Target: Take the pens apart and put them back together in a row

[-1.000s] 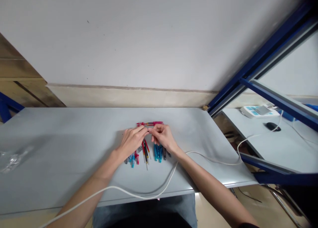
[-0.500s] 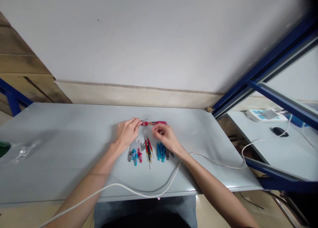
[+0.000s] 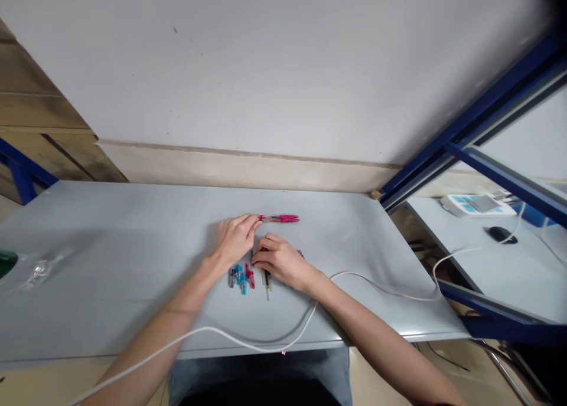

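Note:
On the grey table [image 3: 110, 258] lies a small heap of pen parts [image 3: 243, 275], blue, pink and grey, with thin refills [image 3: 267, 281] beside them. A pink pen [image 3: 280, 219] lies crosswise just behind. My left hand [image 3: 234, 239] rests at the pink pen's left end, fingertips pinched on it. My right hand [image 3: 280, 263] lies palm down over the right part of the heap, fingers curled onto the pieces; what they grip is hidden.
A white cable [image 3: 248, 338] loops across the table's front edge and runs off right. Crumpled clear plastic [image 3: 38, 270] lies far left. A blue metal frame [image 3: 465, 134] rises at the right, with a second table [image 3: 509, 264] holding a white device [image 3: 476, 204] and a mouse [image 3: 500, 233].
My hands, first pinched together, have parted. The left went to the pink pen's left end; the right dropped down-left onto the heap and covers the blue pieces.

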{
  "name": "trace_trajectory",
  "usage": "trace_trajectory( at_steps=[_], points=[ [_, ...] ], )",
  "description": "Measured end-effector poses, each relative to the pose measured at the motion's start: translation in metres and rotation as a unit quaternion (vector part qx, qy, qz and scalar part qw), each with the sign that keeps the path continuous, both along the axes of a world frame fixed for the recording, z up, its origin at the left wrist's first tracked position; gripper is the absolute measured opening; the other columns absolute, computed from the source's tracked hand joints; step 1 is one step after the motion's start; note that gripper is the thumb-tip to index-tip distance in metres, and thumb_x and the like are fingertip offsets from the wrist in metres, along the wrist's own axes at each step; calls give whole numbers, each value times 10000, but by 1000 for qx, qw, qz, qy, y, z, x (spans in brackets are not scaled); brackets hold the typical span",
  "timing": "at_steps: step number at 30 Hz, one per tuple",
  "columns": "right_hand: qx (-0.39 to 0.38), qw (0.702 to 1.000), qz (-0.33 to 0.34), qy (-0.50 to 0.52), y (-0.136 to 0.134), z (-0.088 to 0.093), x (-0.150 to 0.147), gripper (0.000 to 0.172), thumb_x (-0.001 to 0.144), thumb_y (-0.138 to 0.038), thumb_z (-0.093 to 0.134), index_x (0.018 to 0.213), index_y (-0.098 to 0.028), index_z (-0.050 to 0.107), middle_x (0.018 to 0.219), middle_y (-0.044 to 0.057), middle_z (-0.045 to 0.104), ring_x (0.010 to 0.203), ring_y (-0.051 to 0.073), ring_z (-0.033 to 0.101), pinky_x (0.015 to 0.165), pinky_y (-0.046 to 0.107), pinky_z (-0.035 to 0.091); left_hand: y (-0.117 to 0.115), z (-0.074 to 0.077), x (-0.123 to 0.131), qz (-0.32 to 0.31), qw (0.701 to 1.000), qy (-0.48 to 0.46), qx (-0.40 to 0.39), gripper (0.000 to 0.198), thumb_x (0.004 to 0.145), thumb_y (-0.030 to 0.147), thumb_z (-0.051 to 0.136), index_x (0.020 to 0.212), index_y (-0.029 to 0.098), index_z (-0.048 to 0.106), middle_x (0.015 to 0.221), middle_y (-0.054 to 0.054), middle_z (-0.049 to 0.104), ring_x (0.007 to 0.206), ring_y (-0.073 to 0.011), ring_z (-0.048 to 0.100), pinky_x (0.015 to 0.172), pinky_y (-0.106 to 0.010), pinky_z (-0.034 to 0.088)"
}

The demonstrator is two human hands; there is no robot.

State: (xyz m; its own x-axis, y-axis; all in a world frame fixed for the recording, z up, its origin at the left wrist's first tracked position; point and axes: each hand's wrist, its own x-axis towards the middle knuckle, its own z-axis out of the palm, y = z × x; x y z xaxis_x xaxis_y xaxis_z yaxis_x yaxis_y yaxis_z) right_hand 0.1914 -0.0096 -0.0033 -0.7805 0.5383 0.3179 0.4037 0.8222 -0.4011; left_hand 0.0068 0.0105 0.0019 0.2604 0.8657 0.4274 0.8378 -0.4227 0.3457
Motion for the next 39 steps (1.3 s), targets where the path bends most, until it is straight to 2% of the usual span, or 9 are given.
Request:
trace_trajectory(
  at_steps=[3, 6, 9, 12, 14, 23, 29, 35, 39],
  points=[
    [45, 999, -8, -8, -2, 2, -1, 218, 996, -157, 554, 885, -187, 738, 865, 67, 635, 857, 216, 514, 774, 336, 426, 0, -2, 2, -8, 1000, -4, -7, 224, 1031, 286, 473, 928, 247, 668, 893, 4, 744, 748, -177, 661, 634, -299, 352],
    [44, 997, -33, 55, -2, 5, 2, 230, 1016, -170, 516, 916, -185, 722, 902, 78, 650, 866, 216, 539, 787, 341, 449, -1, -2, 2, -15, 1000, -9, -6, 236, 1034, 272, 464, 924, 239, 670, 901, -1, 739, 760, -173, 657, 649, -294, 368],
    [31, 981, -113, 153, 3, 11, 11, 209, 1034, -192, 489, 1000, -198, 696, 946, 83, 678, 899, 221, 582, 832, 361, 475, -1, 0, 1, -19, 1000, -12, 7, 256, 1039, 269, 455, 922, 227, 679, 896, -18, 718, 788, -174, 652, 669, -290, 386],
    [26, 949, -214, 228, 11, 17, 21, 157, 1022, -205, 529, 1019, -214, 685, 943, 75, 695, 904, 228, 601, 827, 370, 491, -1, 2, 2, -27, 999, -4, 24, 276, 1046, 269, 444, 932, 217, 690, 890, -30, 686, 812, -171, 645, 664, -282, 390],
    [13, 937, -244, 248, 16, 19, 25, 123, 1000, -199, 572, 997, -219, 693, 932, 65, 702, 894, 228, 600, 807, 364, 495, -2, 2, 3, -36, 999, -1, 34, 277, 1046, 263, 445, 936, 211, 694, 908, -32, 670, 817, -161, 639, 653, -275, 388],
    [-38, 936, -225, 267, 18, 16, 24, 122, 974, -196, 613, 999, -220, 730, 946, 59, 716, 892, 219, 615, 812, 355, 498, -4, 3, 6, -52, 998, -14, 30, 267, 1044, 244, 448, 963, 208, 700, 964, -32, 651, 789, -133, 624, 634, -256, 398],
    [-65, 940, -220, 253, 16, 15, 20, 128, 976, -252, 619, 961, -203, 736, 929, 75, 730, 854, 217, 624, 797, 348, 494, -5, 3, 6, -79, 996, -10, 28, 277, 1052, 249, 431, 956, 197, 686, 970, -42, 647, 812, -141, 633, 690, -261, 432],
    [-87, 943, -229, 223, 16, 8, 18, 219, 973, -336, 629, 841, -189, 723, 747, 40, 691, 682, 179, 577, 687, 294, 446, -9, 2, 10, -133, 991, 8, 2, 259, 1053, 341, 450, 1050, 197, 665, 1015, -57, 677, 839, -169, 662, 726, -273, 463],
    [-171, 934, -215, 227, 17, 10, 19, 322, 958, -404, 638, 740, -171, 680, 666, 11, 624, 614, 147, 509, 612, 264, 395, -10, 2, 10, -131, 991, 10, -4, 259, 1049, 366, 463, 1009, 216, 671, 927, -32, 717, 806, -173, 679, 690, -269, 444]
  ],
)
